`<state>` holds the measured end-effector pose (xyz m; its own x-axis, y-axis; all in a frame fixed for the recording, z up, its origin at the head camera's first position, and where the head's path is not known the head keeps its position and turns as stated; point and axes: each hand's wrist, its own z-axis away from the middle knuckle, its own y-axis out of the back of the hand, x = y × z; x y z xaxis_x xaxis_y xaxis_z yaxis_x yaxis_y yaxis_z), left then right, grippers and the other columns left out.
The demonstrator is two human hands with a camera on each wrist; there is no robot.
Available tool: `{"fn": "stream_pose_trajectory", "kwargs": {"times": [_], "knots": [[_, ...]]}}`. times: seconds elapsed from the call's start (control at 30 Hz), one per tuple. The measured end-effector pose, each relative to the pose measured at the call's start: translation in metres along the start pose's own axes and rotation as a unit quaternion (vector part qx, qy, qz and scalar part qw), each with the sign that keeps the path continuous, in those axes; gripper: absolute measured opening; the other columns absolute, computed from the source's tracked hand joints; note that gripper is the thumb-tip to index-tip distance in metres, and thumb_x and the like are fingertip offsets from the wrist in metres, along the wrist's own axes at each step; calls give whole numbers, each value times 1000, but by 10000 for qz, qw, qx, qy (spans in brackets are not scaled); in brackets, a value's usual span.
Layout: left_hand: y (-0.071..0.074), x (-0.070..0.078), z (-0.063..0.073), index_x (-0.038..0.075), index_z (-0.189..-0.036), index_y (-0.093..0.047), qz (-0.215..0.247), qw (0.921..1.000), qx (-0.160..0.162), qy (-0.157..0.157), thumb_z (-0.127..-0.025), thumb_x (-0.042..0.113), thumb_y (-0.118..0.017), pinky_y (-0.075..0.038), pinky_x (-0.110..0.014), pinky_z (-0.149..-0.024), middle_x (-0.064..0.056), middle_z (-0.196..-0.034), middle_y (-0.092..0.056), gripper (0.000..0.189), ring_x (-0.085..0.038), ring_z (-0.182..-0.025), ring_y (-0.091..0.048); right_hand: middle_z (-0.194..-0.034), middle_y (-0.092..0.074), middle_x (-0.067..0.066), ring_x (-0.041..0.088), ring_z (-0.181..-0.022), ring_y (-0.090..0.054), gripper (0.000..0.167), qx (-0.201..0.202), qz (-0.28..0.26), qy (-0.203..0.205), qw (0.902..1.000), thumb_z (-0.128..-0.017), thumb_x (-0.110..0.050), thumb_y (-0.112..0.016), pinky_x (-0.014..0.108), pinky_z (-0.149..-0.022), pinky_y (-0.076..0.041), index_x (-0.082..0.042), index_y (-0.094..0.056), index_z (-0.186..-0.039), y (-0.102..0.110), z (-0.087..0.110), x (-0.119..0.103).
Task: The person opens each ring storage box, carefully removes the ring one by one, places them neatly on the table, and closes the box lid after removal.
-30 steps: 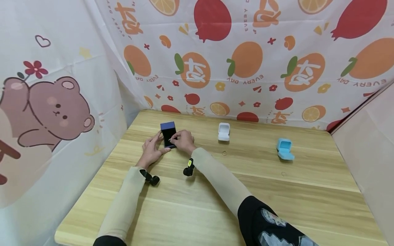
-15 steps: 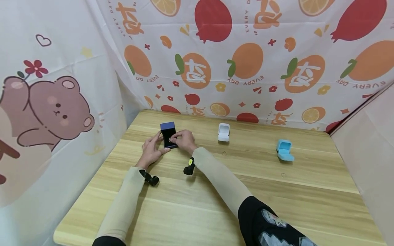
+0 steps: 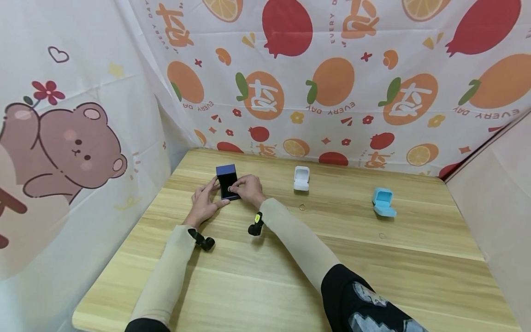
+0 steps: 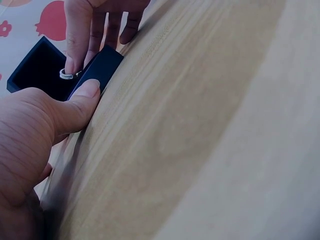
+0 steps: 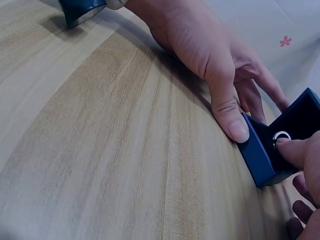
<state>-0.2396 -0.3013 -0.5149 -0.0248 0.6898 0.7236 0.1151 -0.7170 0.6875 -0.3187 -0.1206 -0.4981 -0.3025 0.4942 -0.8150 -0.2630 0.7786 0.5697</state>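
Observation:
A dark blue ring box point(image 3: 226, 169) stands with its lid up at the table's far left, its inside black. My left hand point(image 3: 202, 204) steadies it, the thumb on the front of the base and the fingers spread along its left side. From the right, my right hand point(image 3: 249, 190) reaches into the box. Its thumb and index finger pinch a silvery ring point(image 5: 282, 135) with a row of small stones, right at the cushion. In the left wrist view the ring's band shows under the fingertip, while its lower part is hidden in the box.
Right of the hands, an opened white ring box point(image 3: 301, 179) stands with a thin ring point(image 3: 302, 207) in front. Farther right is an opened light blue ring box point(image 3: 384, 203), and a faint ring point(image 3: 382, 235) lies nearer. A fruit-printed curtain point(image 3: 327, 124) hangs behind the table.
Both hands stay at the dark blue box almost unmoved. The right fingers shift only very slightly at the ring.

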Motion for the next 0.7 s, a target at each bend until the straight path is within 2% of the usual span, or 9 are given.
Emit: {"fn": "stream_pose_trajectory", "kwargs": {"times": [0.1,0.37,0.7], "knots": [[0,0,0,29,-164,-17,-3,10000,28,-4,-90,30,-78,-9,-60,-116,-15,-155,-51,95,-38,-147,-21,-107,-79,-1,21,-112,-68,11,10,-8,84,10000,-89,-25,-80,37,-104,-51,-16,-84,-85,2,0,0],[0,0,2,27,-164,-18,61,10000,31,-34,-90,28,-78,-8,-61,-117,-16,-155,-51,95,-39,-147,-21,-124,-74,5,20,-123,-63,13,-47,127,1,9999,-86,-25,-82,36,-112,-44,-12,-84,-85,5,0,-1],[0,-1,0,28,-164,-17,67,9999,9,-88,-90,32,-79,-7,-63,-117,-15,-154,-51,96,-41,-148,-21,-130,-71,11,23,-126,-60,14,-146,89,83,9998,-89,-22,-79,42,-116,-39,-9,-84,-89,14,2,-5]]}}
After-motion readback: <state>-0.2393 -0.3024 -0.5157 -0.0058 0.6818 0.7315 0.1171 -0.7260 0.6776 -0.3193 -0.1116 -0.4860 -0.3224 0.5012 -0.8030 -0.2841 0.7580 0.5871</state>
